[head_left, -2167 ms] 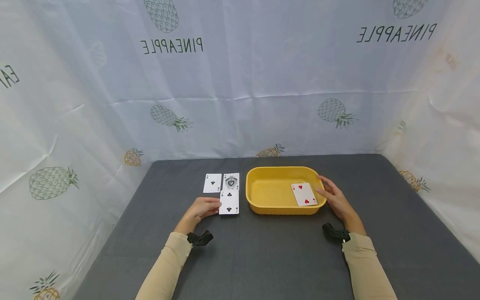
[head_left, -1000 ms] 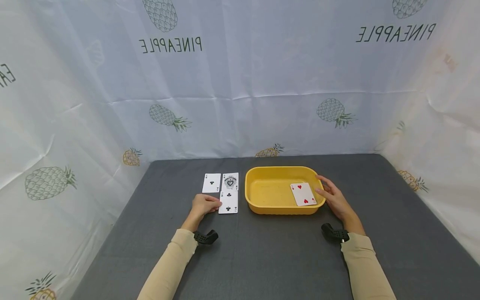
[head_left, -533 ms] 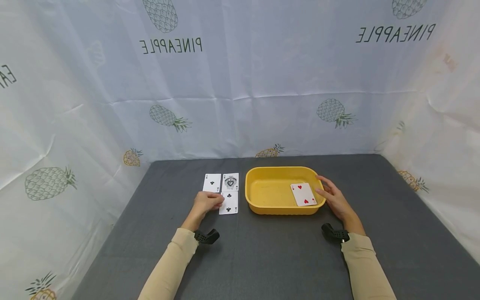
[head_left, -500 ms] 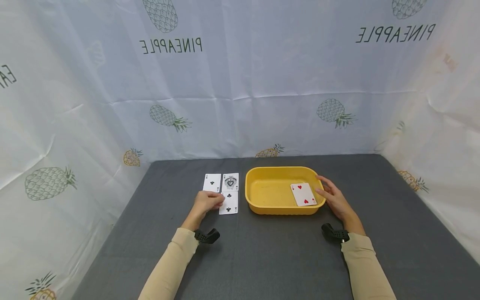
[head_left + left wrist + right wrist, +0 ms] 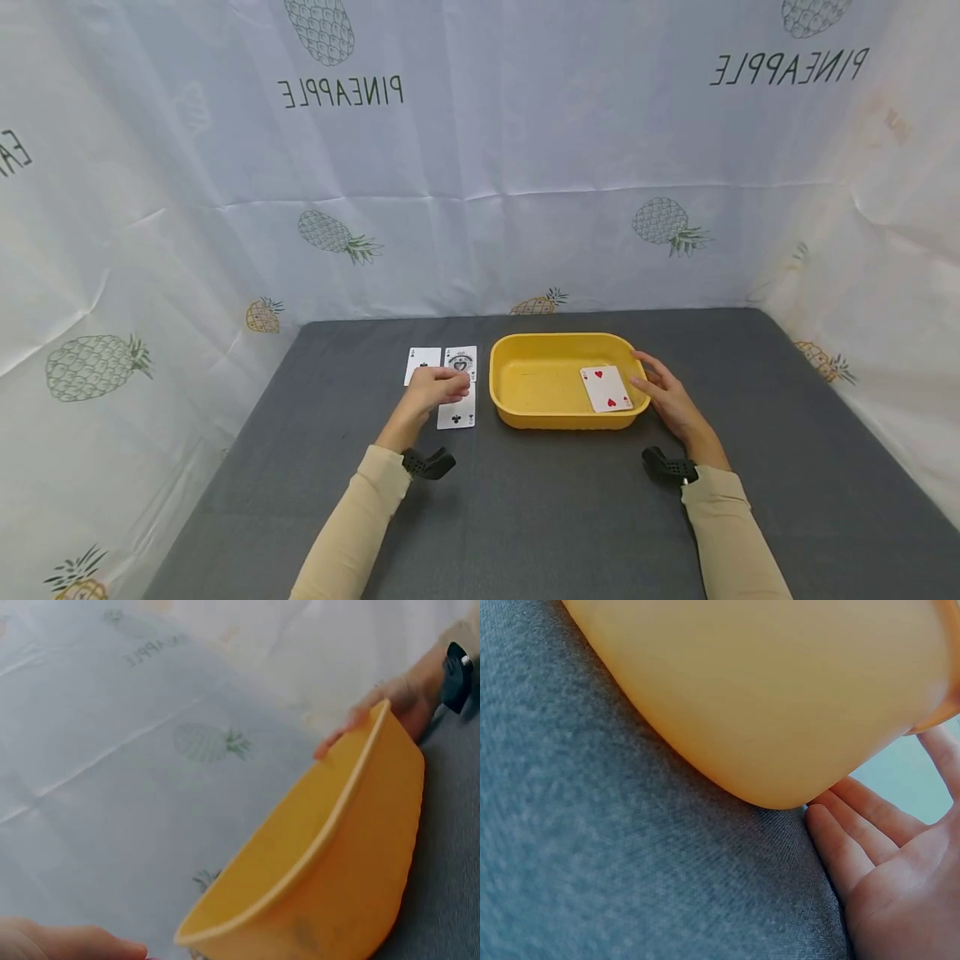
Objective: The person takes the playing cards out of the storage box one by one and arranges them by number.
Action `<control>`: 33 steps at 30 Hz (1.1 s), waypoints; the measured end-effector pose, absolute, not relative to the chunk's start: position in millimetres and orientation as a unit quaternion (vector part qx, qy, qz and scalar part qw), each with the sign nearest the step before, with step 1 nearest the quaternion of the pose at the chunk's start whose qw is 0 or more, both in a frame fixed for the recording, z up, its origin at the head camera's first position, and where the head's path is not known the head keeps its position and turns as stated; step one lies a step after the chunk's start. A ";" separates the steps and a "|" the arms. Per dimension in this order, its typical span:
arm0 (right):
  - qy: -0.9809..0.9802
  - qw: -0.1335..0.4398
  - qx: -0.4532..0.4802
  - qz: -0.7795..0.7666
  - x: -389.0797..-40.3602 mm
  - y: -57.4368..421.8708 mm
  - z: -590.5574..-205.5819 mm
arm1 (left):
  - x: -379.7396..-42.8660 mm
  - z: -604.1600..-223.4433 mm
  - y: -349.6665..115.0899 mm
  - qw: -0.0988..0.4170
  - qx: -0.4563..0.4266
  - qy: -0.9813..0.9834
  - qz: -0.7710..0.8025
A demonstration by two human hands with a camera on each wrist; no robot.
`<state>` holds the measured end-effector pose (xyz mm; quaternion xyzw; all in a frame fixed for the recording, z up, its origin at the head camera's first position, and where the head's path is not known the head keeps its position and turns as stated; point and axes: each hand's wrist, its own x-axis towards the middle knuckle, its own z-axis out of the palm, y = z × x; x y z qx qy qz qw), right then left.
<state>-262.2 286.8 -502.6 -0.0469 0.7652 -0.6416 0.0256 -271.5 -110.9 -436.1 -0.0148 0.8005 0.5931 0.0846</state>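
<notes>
In the head view my left hand (image 5: 431, 393) is above the playing cards, fingers together and bent, with no card visible in them. It partly covers the two of clubs (image 5: 456, 415), an ace of clubs (image 5: 423, 357) and a card with an ornate heart-like emblem (image 5: 461, 358). In the left wrist view only a thumb or finger of this hand shows at the lower left. My right hand (image 5: 670, 400) holds the right end of the yellow plastic tub (image 5: 536, 417), thumb at the rim and other fingers along the outer wall. A two of hearts (image 5: 607, 389) lies inside the tub.
A dark grey cloth (image 5: 540, 517) covers the table. Behind and on both sides hangs a pale curtain (image 5: 480, 167) printed with pineapples. The tub stands just right of the cards. Each wrist wears a black band (image 5: 429, 463).
The two of clubs was put down below the emblem card, and my left hand let go of it. That hand has since moved up and right towards the tub. My right hand has stayed put.
</notes>
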 end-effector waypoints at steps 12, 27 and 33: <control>0.764 0.022 -0.046 -0.643 -262.1 285.1 -503.5 | -271.3 -420.2 -73.3 0.115 0.047 0.782 0.611; 0.763 0.024 -0.040 -0.644 -262.3 285.0 -501.7 | -270.1 -415.5 -22.4 0.168 0.104 0.753 0.627; 0.758 0.023 -0.047 -0.650 -261.6 285.6 -501.5 | -268.9 -420.1 1.4 0.188 0.091 0.745 0.634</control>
